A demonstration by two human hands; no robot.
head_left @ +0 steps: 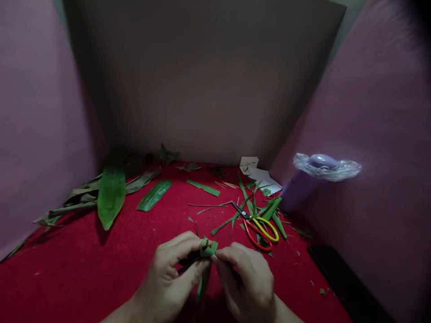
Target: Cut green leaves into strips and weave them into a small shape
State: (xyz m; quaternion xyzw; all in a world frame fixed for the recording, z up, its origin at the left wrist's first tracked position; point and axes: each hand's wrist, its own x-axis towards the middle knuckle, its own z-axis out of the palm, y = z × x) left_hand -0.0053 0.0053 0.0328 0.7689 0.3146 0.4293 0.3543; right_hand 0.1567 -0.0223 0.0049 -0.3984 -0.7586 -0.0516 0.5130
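Between my two hands is a green leaf strip (208,250), curled into a small roll at its left end. My left hand (175,269) pinches the rolled part between thumb and forefinger. My right hand (245,278) grips the strip's right end with its thumb and forefinger. A narrow green piece hangs below the fingers; whether it joins the strip I cannot tell. Beyond my right hand lie scissors (247,220) with one red and one yellow handle, their blades pointing away to the left. Cut leaf scraps (269,208) lie around and under them.
On the red cloth (84,273), a broad leaf (112,195) lies on dry leaves (81,197) at left. Cut leaf pieces (155,195), thin sticks (227,184) and white papers (264,178) lie farther back. At right stand a purple container (299,186) and a black flat object (340,273).
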